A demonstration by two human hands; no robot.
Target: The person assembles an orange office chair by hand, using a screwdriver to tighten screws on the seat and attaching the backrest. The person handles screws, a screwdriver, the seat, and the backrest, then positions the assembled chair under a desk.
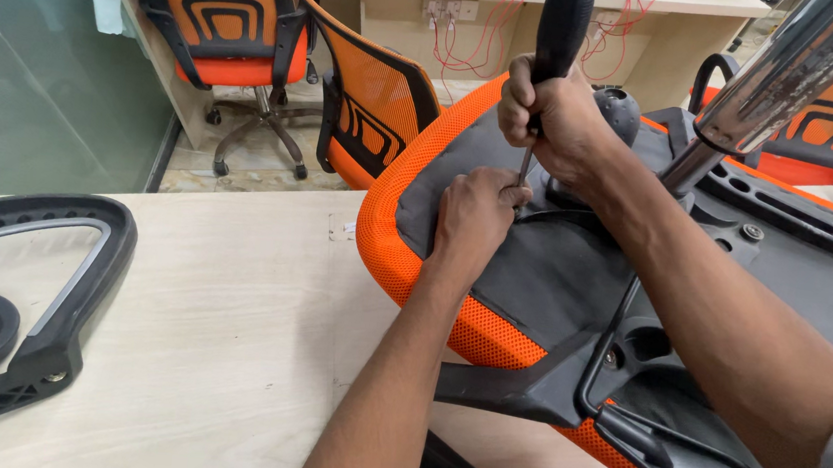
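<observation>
**Screwdriver upright on the underside of an overturned chair seat**

The screwdriver stands nearly upright, its black handle rising out of the top of the right hand, whose grip is closed in a fist around the lower handle. The thin metal shaft drops from that fist to the left hand, just below it, where the fingertips pinch around the tip against the seat; the tip itself is hidden.

Both forearms reach up from the lower edge of the view, the right one crossing over the seat's black frame, the left one over the bench.

The chair seat lies upside down on the bench, with an orange mesh edge, dark fabric underside and a chrome column slanting up to the right. A black armrest lies well apart on the left.
</observation>
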